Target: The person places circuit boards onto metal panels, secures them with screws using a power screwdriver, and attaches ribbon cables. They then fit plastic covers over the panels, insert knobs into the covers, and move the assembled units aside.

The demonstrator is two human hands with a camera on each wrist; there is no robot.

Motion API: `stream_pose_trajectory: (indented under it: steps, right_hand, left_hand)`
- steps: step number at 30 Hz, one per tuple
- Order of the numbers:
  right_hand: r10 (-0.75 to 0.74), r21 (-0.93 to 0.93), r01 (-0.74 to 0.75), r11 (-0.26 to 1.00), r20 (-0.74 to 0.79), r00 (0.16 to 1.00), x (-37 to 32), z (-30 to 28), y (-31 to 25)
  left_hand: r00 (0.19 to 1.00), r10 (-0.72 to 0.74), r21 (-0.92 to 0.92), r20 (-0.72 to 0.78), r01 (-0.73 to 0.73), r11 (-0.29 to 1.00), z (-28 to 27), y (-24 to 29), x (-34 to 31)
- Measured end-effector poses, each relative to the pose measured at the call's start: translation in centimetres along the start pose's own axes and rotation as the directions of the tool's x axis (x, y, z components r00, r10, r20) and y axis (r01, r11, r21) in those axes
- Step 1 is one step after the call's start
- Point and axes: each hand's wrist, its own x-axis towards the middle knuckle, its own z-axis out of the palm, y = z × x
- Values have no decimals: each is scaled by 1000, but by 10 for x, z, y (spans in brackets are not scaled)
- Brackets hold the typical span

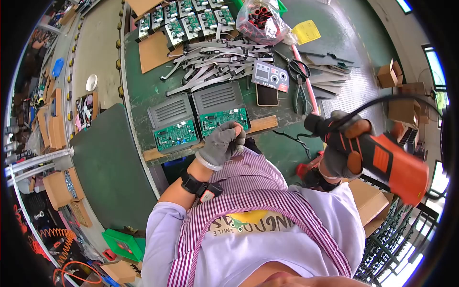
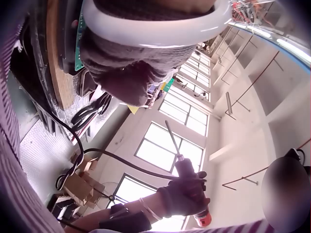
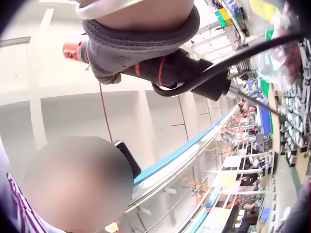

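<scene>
My gloved left hand (image 1: 221, 146) is above the near table edge, thumb and fingertips drawn together; anything between them is hidden. Just beyond it, two green circuit boards (image 1: 176, 135) lie at the near ends of grey ribbed plastic housings (image 1: 217, 98). My gloved right hand (image 1: 334, 165) grips an orange-and-black corded electric screwdriver (image 1: 382, 155), off to the right of the boards. Its long metal bit (image 2: 172, 137) points upward in the left wrist view. The black cord (image 3: 233, 60) loops past the hand in the right wrist view.
Grey ribbon cables (image 1: 215, 62) are heaped behind the housings. Right of them lie a printed card (image 1: 270, 76), a phone (image 1: 267, 96), scissors (image 1: 299, 69) and pliers (image 1: 300, 99). Further back are boards on metal plates (image 1: 191, 26) and a plastic bag (image 1: 260, 31). A wooden strip (image 1: 263, 124) lines the edge.
</scene>
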Motion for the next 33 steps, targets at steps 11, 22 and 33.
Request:
stream_pose_trajectory:
  steps: [11,22,33]
  right_hand:
    - [200,-693,-244,679,-146,969,27,-34,-60]
    - [358,-284,-358,890,-53,932,27,-28,-78]
    - [184,194,-183,964,15,983,-5,33,-8]
  left_hand:
    - [1000,12,5,2,-12,1000,-13,-7,-16]
    - [994,-95,52,48,92,994,8,-7,-5]
    - [983,-53,-45,177,62,997,22,-19,-6]
